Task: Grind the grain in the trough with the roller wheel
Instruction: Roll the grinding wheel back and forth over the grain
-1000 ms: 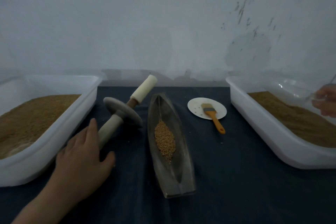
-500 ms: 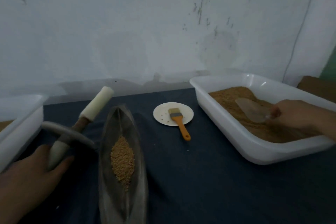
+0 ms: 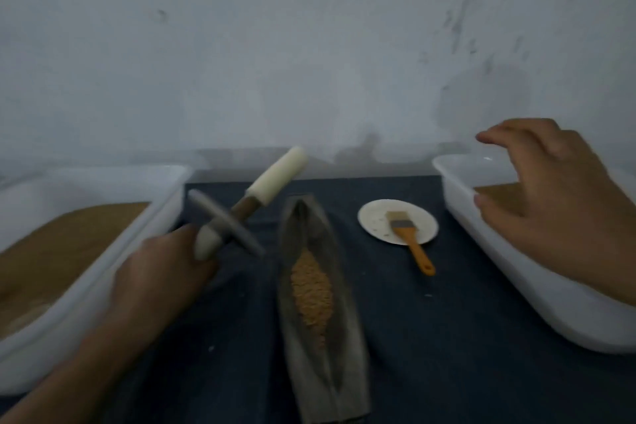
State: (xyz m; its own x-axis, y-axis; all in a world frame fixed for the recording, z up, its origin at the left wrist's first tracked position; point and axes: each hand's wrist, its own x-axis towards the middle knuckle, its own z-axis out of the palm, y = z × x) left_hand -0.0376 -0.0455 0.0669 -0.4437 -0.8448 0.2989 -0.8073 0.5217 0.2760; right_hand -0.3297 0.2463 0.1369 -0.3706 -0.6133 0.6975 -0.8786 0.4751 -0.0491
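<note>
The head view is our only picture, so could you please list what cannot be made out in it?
Roller wheel: smeared by motion; the left hand covers its near handle, so whether it touches the cloth is unclear.
Grain in the trough: too blurred to tell whole from ground.
Left tray: cut off by the left edge.
Right tray: partly behind the right hand, cut off by the right edge.

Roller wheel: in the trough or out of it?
Out. The left hand grips the roller wheel left of the trough; only grain lies inside.
</note>
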